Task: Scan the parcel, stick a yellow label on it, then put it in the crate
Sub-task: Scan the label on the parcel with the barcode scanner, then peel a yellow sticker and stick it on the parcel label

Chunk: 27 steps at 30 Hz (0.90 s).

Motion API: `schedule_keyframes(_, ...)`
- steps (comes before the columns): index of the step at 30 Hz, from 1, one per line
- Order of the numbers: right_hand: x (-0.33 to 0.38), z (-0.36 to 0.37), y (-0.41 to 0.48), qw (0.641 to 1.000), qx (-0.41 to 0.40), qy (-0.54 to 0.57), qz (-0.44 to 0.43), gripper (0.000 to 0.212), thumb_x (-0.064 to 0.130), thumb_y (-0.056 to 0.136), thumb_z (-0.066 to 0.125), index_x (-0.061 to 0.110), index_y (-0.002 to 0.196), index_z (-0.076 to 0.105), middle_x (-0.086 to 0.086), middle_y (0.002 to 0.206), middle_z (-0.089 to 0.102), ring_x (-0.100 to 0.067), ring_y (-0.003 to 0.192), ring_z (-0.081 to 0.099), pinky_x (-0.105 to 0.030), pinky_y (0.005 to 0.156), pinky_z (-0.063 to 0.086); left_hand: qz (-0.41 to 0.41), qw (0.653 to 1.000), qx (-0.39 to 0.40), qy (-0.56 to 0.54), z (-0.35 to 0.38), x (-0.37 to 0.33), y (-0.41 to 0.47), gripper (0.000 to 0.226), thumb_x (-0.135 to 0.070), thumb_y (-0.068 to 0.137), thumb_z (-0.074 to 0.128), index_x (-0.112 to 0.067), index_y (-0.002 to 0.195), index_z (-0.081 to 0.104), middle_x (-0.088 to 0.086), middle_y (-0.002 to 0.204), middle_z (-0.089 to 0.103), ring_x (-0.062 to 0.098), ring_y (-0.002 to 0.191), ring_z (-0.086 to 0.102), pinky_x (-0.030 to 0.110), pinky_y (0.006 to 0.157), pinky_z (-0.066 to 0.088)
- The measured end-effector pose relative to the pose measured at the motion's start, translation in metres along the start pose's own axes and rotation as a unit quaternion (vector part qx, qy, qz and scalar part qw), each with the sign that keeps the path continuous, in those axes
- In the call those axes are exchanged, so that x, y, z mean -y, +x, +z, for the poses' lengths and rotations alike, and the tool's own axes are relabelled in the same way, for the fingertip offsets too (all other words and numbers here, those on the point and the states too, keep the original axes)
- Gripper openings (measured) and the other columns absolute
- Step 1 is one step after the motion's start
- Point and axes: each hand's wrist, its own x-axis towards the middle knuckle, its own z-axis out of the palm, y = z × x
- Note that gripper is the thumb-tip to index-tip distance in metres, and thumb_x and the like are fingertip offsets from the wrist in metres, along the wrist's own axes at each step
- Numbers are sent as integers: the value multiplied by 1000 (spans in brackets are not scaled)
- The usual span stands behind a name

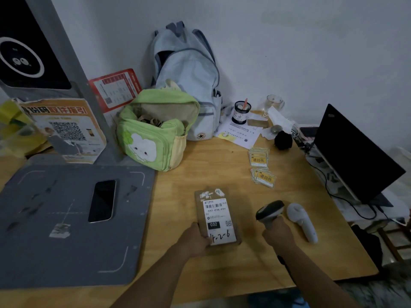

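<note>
A small brown parcel [216, 215] with a white shipping label lies flat on the wooden table [222, 274], label up. My left hand [196, 240] grips its near left corner. My right hand [278, 235] holds a grey barcode scanner [269, 211] just right of the parcel, its head tilted toward the label. Two small stacks of yellow labels [259, 156] [264, 177] lie on the table beyond the parcel. No crate is in view.
A grey scanning mat [55, 241] with a black phone [102, 201] covers the table's left. A green bag [155, 134] and a pale blue backpack [189, 70] stand behind. A white handheld device [302, 221] lies beside the scanner. A black laptop [353, 152] sits at the right.
</note>
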Motion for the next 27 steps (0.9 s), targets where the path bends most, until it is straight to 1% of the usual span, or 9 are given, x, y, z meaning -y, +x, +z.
schedule_keyframes(3,-21,5,5,999,16,-24,34,19,10,85,58,9,102,50,5,68,40,-12,59,44,-34,69,50,-14,1000,2,-14,2,-1,1,57,-22,86,64,-8,134,38,8,136,54,23,122,54,31,96,48)
schedule_keyframes(6,-36,9,3,999,6,-14,47,36,11,85,59,6,120,50,-3,82,51,-21,79,48,-31,72,43,-21,999,8,-22,0,-5,2,54,-19,85,66,-8,131,41,8,134,56,23,120,54,30,95,47)
schedule_keyframes(8,-42,10,6,999,7,-14,48,29,15,91,54,4,117,50,-11,95,57,-22,80,50,-33,72,45,-18,1000,13,-20,-2,-8,3,50,-16,84,67,-7,128,44,8,133,57,23,120,54,27,91,46)
schedule_keyframes(11,-46,12,13,998,12,16,56,26,27,97,47,5,110,54,-9,95,60,-24,81,58,-37,73,50,-9,999,22,-22,-4,-13,6,45,-12,84,68,-7,125,49,8,133,58,23,120,54,27,93,45)
schedule_keyframes(14,-50,16,16,998,2,21,59,23,31,95,47,11,105,53,-10,98,64,-26,86,62,-38,72,52,-4,999,27,-24,-5,-17,10,43,-11,85,67,-6,125,52,9,131,58,23,116,55,25,89,44)
schedule_keyframes(17,-51,19,12,999,6,5,42,20,30,94,49,12,103,48,-6,93,59,-20,76,57,-33,66,47,-2,999,37,-27,-5,-18,13,43,-12,84,68,-7,123,52,9,129,59,16,102,54,25,86,44)
schedule_keyframes(22,-49,20,8,999,44,-13,11,28,36,89,56,13,95,41,-8,101,62,-14,72,49,-30,68,43,-19,998,46,-32,-6,-16,20,52,-19,81,72,-8,124,45,8,128,58,18,105,54,28,85,46)
schedule_keyframes(24,-45,12,6,997,69,-11,23,39,49,83,60,18,93,37,-2,94,59,-14,78,51,-29,70,41,-26,998,53,-31,-7,-16,22,60,-21,79,74,-8,128,43,8,130,56,19,110,54,30,88,47)
schedule_keyframes(27,-54,0,11,999,44,24,21,51,73,74,54,25,88,47,1,86,61,-18,81,61,-31,66,44,-24,998,37,-39,-10,-22,24,71,-23,82,71,-9,139,32,8,137,50,20,114,51,29,86,44)
